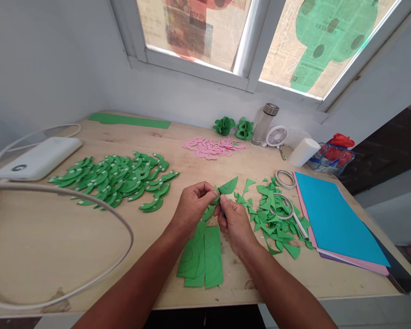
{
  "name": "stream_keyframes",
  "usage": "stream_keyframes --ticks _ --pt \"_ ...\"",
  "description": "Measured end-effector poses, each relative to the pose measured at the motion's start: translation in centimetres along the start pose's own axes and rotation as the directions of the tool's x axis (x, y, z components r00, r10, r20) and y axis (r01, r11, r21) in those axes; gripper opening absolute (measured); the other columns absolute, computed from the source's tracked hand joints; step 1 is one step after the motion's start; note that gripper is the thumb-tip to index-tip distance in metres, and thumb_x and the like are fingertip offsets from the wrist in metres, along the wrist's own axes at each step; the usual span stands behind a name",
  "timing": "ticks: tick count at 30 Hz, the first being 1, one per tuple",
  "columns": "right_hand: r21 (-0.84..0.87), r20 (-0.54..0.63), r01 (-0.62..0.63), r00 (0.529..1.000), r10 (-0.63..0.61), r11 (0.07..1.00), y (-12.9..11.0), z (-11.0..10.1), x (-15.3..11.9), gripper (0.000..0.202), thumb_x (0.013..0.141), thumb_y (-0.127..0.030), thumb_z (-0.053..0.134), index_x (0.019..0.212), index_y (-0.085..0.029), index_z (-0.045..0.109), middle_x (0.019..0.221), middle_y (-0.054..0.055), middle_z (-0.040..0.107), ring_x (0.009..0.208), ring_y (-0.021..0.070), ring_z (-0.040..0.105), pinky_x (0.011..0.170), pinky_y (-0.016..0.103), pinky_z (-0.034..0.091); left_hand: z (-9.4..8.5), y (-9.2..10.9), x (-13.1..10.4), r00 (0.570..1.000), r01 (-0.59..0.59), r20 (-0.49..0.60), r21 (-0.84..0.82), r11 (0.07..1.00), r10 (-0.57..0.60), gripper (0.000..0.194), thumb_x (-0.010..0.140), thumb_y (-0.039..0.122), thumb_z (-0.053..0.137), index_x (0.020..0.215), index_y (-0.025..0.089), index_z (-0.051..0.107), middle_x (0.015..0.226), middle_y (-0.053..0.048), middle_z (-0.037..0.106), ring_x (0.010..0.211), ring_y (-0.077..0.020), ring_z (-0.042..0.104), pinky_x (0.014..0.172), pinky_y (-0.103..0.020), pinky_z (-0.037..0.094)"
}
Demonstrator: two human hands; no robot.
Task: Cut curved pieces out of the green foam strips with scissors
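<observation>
My left hand (196,203) pinches a small piece of green paper (229,186) above the middle of the table. Close beside it, my right hand (233,219) is closed around a small dark tool, mostly hidden by the fingers, at the paper's edge. Below the hands lie green paper strips (213,258) with curved lines drawn on them. A pile of cut green curved pieces (114,180) with white spots is spread to the left. Green paper scraps (277,228) are heaped to the right of my right hand.
A magnifying glass (300,225) and a tape roll (285,179) lie by the scraps. Blue paper (339,219) sits at right. Pink cutouts (212,147), a bottle (264,123) and a small fan (276,136) stand behind. A white cable loops over a power bank (37,157) at left.
</observation>
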State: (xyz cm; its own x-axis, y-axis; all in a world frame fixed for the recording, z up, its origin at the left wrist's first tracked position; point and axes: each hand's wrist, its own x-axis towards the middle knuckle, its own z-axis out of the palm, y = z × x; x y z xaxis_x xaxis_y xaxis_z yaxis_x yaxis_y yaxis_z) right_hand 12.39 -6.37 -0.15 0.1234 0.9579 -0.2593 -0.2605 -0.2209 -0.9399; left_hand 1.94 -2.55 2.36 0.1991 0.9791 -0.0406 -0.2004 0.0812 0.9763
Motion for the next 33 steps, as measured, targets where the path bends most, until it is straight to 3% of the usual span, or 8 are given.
stream_keyframes --ticks 7,15,20,24,28,33 --pt "0.022 0.002 -0.002 1.000 0.002 1.000 0.2 0.0 0.1 0.048 0.074 -0.061 0.062 0.055 -0.018 0.054 0.033 -0.009 0.031 0.032 0.0045 0.019 0.036 0.023 0.009 0.0 0.1 0.0 0.999 0.010 -0.030 0.012 1.000 -0.010 0.015 0.065 0.025 0.064 0.054 0.017 0.057 0.053 0.004 0.051 0.053 -0.0109 0.048 0.056 -0.024 0.042" --pt "0.035 -0.028 0.017 0.999 -0.016 0.999 -0.2 0.1 0.0 0.051 0.070 -0.066 0.063 0.057 -0.018 0.054 0.035 -0.010 0.032 0.033 0.0049 0.020 0.035 0.022 0.012 0.0 -0.2 0.2 0.999 0.038 0.023 -0.034 0.999 -0.038 0.016 0.062 0.027 0.071 0.061 0.017 0.059 0.054 0.004 0.056 0.050 -0.0107 0.052 0.057 -0.025 0.044" --pt "0.060 -0.012 0.040 0.999 -0.040 0.997 -0.4 0.0 -0.1 0.053 0.068 -0.069 0.063 0.059 -0.017 0.055 0.038 -0.010 0.032 0.035 0.0050 0.021 0.036 0.021 0.013 -0.1 -0.6 0.5 0.999 0.054 0.002 -0.036 0.998 -0.054 0.015 0.058 0.020 0.071 0.069 0.016 0.062 0.053 0.004 0.059 0.049 -0.0101 0.051 0.050 -0.022 0.039" --pt "0.052 0.006 0.061 0.998 -0.062 0.997 -0.4 -0.3 0.0 0.051 0.070 -0.068 0.062 0.061 -0.017 0.056 0.039 -0.010 0.032 0.036 0.0054 0.020 0.036 0.021 0.013 -0.2 -0.9 0.6 0.997 0.040 -0.066 -0.048 0.998 -0.043 0.020 0.057 0.019 0.073 0.072 0.015 0.062 0.058 0.003 0.062 0.053 -0.0102 0.055 0.055 -0.022 0.043" --pt "0.047 -0.107 0.154 0.983 -0.148 0.987 -0.4 -0.7 0.4 0.045 0.069 -0.061 0.068 0.067 -0.017 0.057 0.042 -0.012 0.029 0.038 0.0056 0.018 0.037 0.022 0.013 -0.1 -0.9 0.8 0.991 0.044 -0.120 -0.083 0.996 -0.054 0.027 0.054 0.023 0.076 0.076 0.015 0.062 0.065 0.002 0.066 0.054 -0.0110 0.058 0.055 -0.023 0.045" --pt "0.048 -0.282 0.243 0.934 -0.220 0.969 -0.9 -1.8 1.5 0.039 0.066 -0.052 0.074 0.078 -0.020 0.055 0.045 -0.013 0.027 0.039 0.0063 0.020 0.037 0.022 0.015 0.0 -0.7 0.6 0.996 0.084 -0.035 -0.071 0.994 -0.086 0.029 0.053 0.023 0.078 0.077 0.016 0.064 0.065 0.003 0.064 0.054 -0.0111 0.058 0.057 -0.024 0.047"
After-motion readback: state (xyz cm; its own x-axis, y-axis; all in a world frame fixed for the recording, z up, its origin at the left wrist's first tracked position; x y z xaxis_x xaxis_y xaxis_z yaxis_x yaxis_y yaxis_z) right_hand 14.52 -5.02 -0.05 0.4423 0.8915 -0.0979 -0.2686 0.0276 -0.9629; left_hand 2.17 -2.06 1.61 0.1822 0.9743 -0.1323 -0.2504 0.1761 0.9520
